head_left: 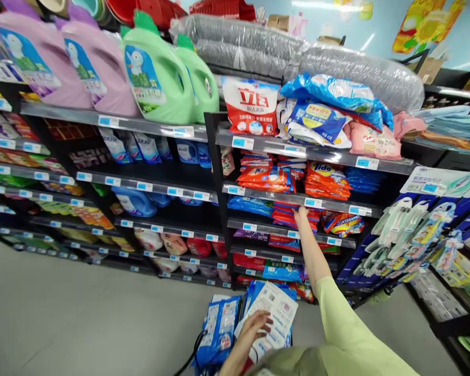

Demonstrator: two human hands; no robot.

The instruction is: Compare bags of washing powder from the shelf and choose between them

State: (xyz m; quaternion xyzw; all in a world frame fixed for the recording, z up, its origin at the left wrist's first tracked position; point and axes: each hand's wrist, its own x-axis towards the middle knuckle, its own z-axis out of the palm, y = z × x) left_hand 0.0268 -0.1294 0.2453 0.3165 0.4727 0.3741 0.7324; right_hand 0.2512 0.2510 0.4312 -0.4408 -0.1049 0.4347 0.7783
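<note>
The right hand is reaching to red packets on a shelf, its grip unclear, while the left hand is resting loosely open against a white packet below.

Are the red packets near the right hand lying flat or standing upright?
Lying flat: the red packets show as stacked horizontal layers on their shelf, beside the right hand.

Blue packets — glossy plastic; floor — smooth.
</note>
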